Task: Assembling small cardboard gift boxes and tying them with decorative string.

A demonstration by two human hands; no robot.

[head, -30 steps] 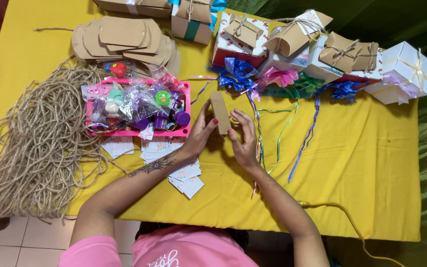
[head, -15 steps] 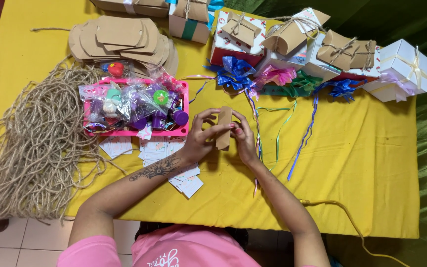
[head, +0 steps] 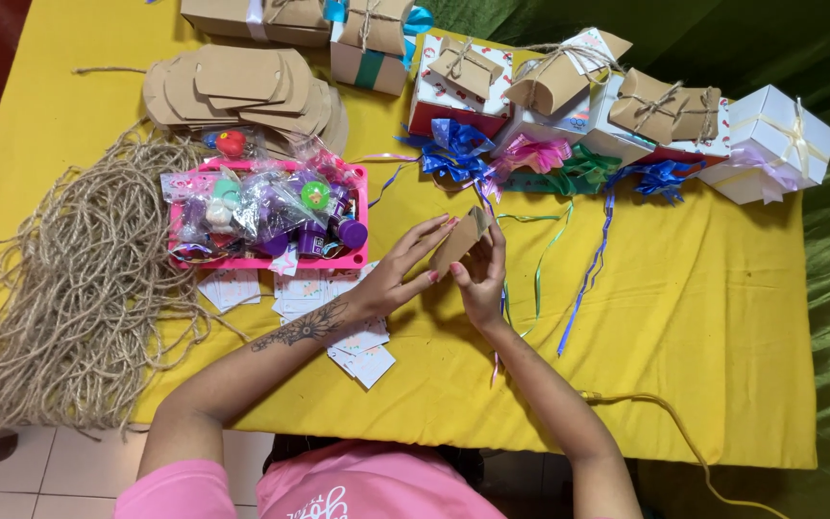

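Both hands hold one small brown cardboard box (head: 461, 238) just above the yellow tablecloth (head: 684, 327). My left hand (head: 398, 274) grips its left side with the fingers curled round it. From the right and below, my right hand (head: 483, 284) pinches the same box. The box is tilted, with its upper end pointing away from me. A pink tray (head: 271, 258) full of small wrapped toys lies just left of my left hand, and white paper cards (head: 353, 341) lie under my left wrist.
A pile of jute twine (head: 79, 279) covers the table's left part. Flat brown box blanks (head: 242, 86) are stacked at the back left. Wrapped gift boxes (head: 770, 144) and coloured ribbon bows (head: 530, 159) line the back edge. Loose ribbons (head: 588, 269) trail to the right of my hands.
The cardboard box has been turned and raised a little between my hands, and both hands have shifted slightly to the right and away from me.
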